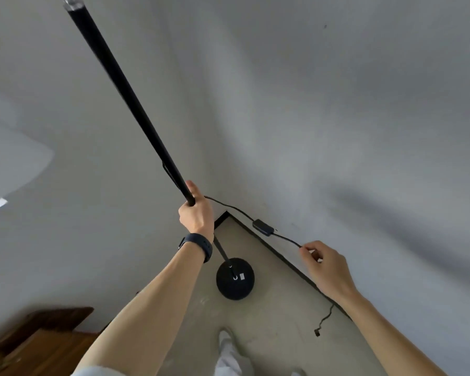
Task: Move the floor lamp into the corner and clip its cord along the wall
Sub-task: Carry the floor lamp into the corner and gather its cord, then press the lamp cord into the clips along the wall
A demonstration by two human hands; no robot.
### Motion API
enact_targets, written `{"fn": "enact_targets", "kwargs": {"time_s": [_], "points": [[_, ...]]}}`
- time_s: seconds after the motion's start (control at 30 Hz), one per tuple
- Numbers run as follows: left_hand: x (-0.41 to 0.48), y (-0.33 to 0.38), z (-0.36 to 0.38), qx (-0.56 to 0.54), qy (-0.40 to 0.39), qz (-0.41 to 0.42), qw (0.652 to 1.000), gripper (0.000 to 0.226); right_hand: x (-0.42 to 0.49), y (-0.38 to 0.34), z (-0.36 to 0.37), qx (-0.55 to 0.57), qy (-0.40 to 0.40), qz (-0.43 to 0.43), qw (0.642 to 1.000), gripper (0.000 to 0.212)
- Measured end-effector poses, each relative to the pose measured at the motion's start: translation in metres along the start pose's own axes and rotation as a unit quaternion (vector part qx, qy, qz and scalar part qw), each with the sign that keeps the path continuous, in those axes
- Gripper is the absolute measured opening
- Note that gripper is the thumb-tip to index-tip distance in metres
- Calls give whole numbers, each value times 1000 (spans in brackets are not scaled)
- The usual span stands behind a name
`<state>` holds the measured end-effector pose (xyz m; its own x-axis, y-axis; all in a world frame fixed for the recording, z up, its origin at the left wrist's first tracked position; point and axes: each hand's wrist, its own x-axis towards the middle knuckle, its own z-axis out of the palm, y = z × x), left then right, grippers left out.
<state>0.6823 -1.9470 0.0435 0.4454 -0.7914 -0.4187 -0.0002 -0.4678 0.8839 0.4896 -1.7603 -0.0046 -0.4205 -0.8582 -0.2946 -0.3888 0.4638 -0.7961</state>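
A black floor lamp stands in the room's corner, its long pole [125, 90] rising toward the upper left and its round base [235, 279] on the beige floor close to both walls. My left hand [197, 213], with a dark watch on the wrist, grips the pole low down. A thin black cord [228, 206] runs from the pole to the right along the wall, through an inline switch [263, 227]. My right hand [324, 263] pinches the cord just past the switch. The cord's loose end [323, 320] hangs down to the floor by the right wall.
Grey walls meet at the corner [225, 213], with a dark skirting line [282, 259] along the right wall. A wooden cabinet [38, 340] sits at the lower left. My white shoe [225, 340] is on the floor below the lamp base.
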Motion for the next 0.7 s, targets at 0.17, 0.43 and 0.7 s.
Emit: {"fn": "enact_targets", "kwargs": {"time_s": [0.17,0.43,0.7], "points": [[73,2,36,2,10,-12,1000,61,55,-1,46,-8,7,35,999,18],[139,-7,87,14,10,13,1000,58,126,16,91,-11,-15,60,998,15],[165,-15,109,103,-63,79,990,52,156,38,99,-26,-29,73,997,16]]}}
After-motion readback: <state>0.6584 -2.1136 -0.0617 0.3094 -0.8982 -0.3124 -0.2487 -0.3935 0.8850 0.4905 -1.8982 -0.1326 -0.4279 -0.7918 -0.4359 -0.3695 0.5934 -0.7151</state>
